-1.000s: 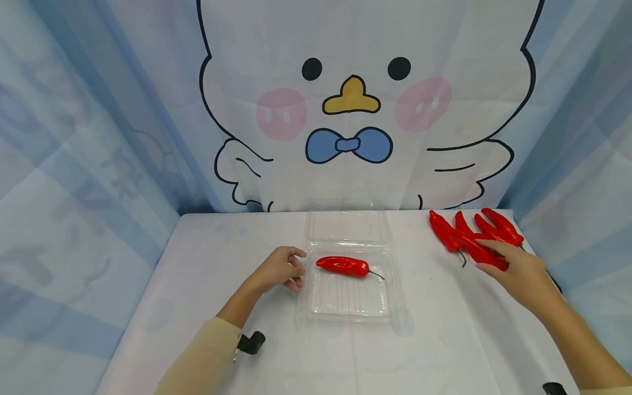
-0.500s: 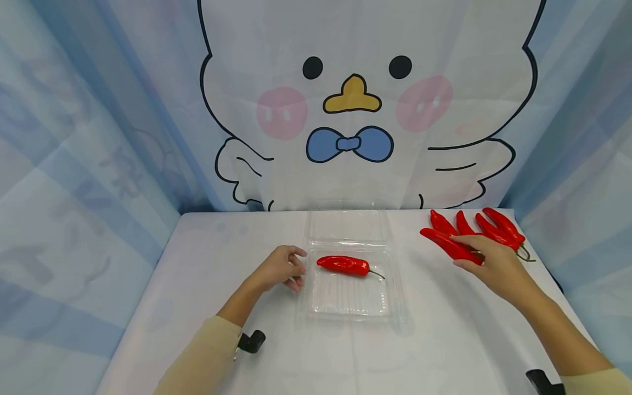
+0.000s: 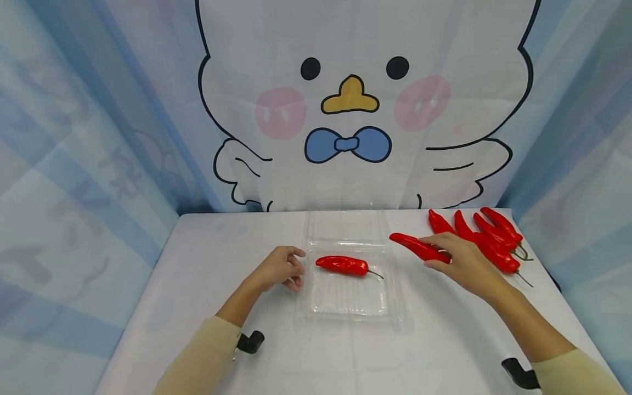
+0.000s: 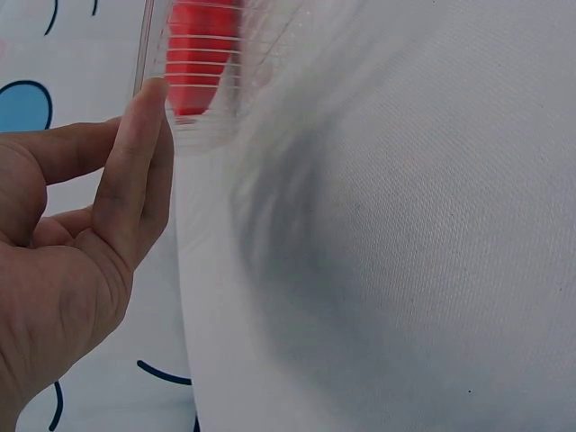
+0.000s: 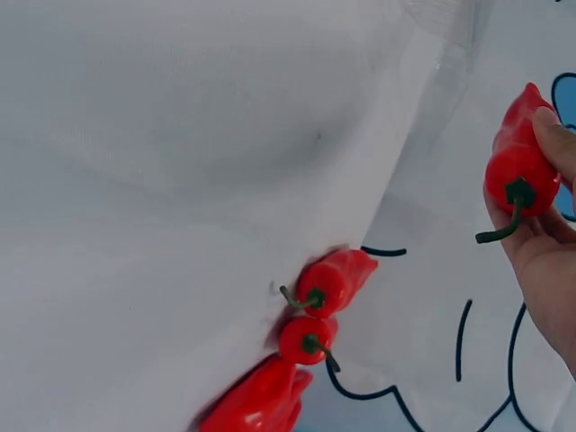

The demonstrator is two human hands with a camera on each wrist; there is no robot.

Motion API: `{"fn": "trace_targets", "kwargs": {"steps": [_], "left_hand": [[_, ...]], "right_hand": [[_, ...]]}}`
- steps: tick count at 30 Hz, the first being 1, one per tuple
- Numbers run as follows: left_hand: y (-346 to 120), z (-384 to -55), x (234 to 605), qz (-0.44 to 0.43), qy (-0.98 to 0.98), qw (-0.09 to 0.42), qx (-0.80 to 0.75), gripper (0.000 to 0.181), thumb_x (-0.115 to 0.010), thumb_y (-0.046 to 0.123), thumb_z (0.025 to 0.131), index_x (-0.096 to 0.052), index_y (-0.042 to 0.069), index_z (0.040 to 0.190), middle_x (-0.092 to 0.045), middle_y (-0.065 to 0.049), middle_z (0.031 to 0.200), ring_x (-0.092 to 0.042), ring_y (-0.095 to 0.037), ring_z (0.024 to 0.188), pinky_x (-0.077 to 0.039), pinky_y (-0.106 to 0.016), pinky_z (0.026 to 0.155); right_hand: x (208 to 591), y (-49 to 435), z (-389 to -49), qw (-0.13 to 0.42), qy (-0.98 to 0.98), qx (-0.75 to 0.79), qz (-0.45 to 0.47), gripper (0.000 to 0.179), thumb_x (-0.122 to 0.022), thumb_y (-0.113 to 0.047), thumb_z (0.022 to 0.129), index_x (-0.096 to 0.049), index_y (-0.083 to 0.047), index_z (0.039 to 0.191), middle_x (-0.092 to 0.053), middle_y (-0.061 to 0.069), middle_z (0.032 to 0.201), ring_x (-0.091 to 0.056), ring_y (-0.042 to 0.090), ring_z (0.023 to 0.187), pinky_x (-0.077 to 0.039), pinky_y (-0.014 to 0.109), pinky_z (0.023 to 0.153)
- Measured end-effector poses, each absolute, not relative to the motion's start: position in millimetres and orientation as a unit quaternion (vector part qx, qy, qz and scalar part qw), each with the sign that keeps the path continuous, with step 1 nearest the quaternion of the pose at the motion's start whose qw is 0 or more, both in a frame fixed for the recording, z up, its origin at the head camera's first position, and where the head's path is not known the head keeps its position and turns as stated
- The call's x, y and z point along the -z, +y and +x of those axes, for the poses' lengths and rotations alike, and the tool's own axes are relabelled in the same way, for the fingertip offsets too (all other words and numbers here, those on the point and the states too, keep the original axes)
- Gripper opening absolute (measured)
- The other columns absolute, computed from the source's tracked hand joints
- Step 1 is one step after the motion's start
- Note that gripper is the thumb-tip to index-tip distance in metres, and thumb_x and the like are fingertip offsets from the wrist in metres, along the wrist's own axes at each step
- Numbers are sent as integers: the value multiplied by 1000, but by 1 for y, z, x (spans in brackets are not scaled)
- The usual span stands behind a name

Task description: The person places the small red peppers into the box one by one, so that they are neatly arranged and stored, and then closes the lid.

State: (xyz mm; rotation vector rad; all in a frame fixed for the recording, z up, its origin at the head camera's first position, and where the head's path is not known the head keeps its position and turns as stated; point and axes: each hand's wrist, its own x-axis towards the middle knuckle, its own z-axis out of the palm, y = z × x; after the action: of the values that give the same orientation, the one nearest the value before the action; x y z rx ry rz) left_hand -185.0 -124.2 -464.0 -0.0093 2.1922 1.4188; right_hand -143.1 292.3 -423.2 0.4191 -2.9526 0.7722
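Observation:
A clear plastic clamshell box (image 3: 323, 302) lies on the table with its lid folded back. One red chili pepper (image 3: 342, 265) lies inside it, stem toward the right. My left hand (image 3: 280, 269) is at the box's left edge, its fingers loosely bent; in the left wrist view a fingertip meets the box wall. My right hand (image 3: 466, 263) pinches another red chili pepper (image 3: 417, 246) between thumb and fingers, just right of the box, tip pointing left. The right wrist view shows this held pepper (image 5: 520, 171) raised, green stem toward the camera.
Several more red chili peppers (image 3: 496, 249) lie in a cluster at the table's back right corner. The white-covered table (image 3: 207, 247) meets a printed curtain (image 3: 276, 181) at its back edge. Curtains also hang on both sides.
My right hand has taken a chili pepper from the cluster and carried it left toward the box. The left hand and the box have stayed in place.

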Motion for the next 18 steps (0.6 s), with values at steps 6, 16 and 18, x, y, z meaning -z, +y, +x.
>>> {"fn": "trace_targets", "kwargs": {"steps": [6, 16, 18], "left_hand": [[-124, -185, 465, -2, 811, 262, -524, 46, -68, 0, 96, -55, 0, 140, -66, -18, 98, -70, -21, 65, -64, -32, 60], [-124, -185, 466, 3, 811, 261, -524, 45, -68, 0, 96, -55, -1, 140, -66, -17, 97, -70, -21, 65, -64, -32, 60], [-124, -185, 467, 3, 809, 262, -526, 45, -68, 0, 96, -55, -1, 140, -66, -18, 97, -70, -21, 65, -64, -33, 60]], "right_hand": [[426, 275, -149, 16, -953, -262, 153, 63, -90, -17, 79, -66, -12, 137, -68, 17, 126, -68, 33, 105, -66, 49, 81], [427, 247, -155, -18, -944, -271, 186, 53, -87, -20, 83, -69, -15, 133, -69, 11, 125, -66, 27, 107, -66, 42, 83], [427, 241, -157, -19, -943, -269, 192, 51, -86, -18, 84, -70, -15, 132, -69, 10, 124, -67, 26, 108, -66, 42, 85]]}}
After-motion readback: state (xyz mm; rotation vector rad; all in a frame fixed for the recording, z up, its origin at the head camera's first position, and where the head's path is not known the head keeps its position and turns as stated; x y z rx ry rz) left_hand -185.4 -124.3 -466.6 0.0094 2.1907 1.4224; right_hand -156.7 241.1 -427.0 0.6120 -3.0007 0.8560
